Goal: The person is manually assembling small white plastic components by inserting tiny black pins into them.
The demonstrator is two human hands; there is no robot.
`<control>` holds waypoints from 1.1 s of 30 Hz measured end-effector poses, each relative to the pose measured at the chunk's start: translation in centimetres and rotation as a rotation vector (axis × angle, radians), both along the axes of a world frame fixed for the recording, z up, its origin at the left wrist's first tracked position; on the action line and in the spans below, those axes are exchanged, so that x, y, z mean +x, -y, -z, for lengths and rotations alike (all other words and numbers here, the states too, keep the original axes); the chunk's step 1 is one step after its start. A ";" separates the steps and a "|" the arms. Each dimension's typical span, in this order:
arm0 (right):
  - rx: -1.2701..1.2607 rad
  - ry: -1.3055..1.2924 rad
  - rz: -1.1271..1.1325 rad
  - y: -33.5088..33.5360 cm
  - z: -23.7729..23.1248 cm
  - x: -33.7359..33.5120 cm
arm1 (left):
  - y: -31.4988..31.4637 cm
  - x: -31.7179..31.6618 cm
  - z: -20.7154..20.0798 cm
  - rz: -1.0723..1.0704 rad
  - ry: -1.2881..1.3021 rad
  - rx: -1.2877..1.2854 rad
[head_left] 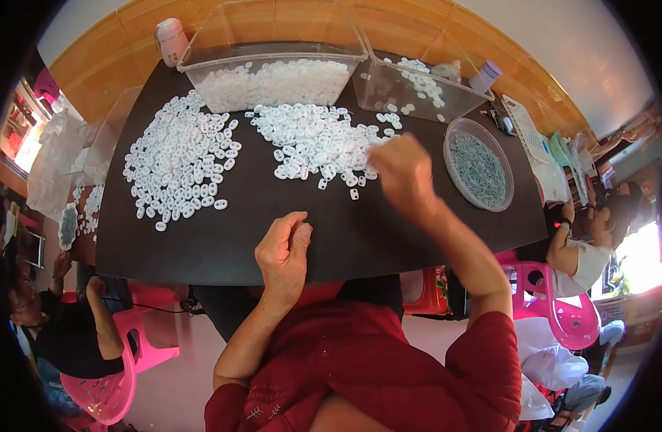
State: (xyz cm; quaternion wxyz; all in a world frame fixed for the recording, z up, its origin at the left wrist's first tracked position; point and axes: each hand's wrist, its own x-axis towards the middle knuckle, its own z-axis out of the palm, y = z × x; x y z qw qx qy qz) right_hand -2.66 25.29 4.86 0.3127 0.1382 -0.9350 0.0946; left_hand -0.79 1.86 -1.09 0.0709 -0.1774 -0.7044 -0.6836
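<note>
A large rectangular bin of clear plastic (273,56) stands at the far middle of the dark brown tabletop (345,248), with a thick heap of small white plastic pieces (273,85) inside. Just beside it on the right, a second rectangular bin of clear plastic (385,92) holds far fewer: a loose scatter of white pieces (426,88) on its bottom. On the right side of the table, a round tub of clear plastic (509,186) contains a broad layer of thin, silver-grey metal pieces (478,170).

Two piles lie out on the tabletop. The left one is a wide spread of white oval plastic pieces (178,155); the middle one, in front of the large bin, is a heap of small white pieces with openings (313,137).

The right hand (403,173), blurred, is curled at the right edge of the middle pile; whether it grips a piece cannot be told. The left hand (282,252) is above the near part of the tabletop, fingers bent and thumb close to them; whether anything is between them cannot be told.

A pink bottle (172,43) stands far left, and a lavender-lidded container (485,75) far right.
</note>
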 end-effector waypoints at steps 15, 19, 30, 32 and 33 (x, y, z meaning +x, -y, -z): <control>-0.293 0.092 -0.012 3.7 5.0 2.6 | -1.1 0.1 -0.2 0.050 0.008 -0.038; -0.462 0.137 -0.070 5.3 3.2 4.5 | -1.0 0.2 -1.2 0.118 0.160 0.015; -0.373 -0.047 -0.345 6.6 2.5 5.9 | -0.3 -1.1 -2.0 0.521 0.687 0.318; -0.316 -0.031 -0.339 6.4 2.7 6.0 | -0.4 -1.0 -2.0 0.559 0.699 0.318; -0.321 -0.040 -0.328 6.4 2.7 6.0 | -0.6 -0.8 -2.0 0.535 0.696 0.359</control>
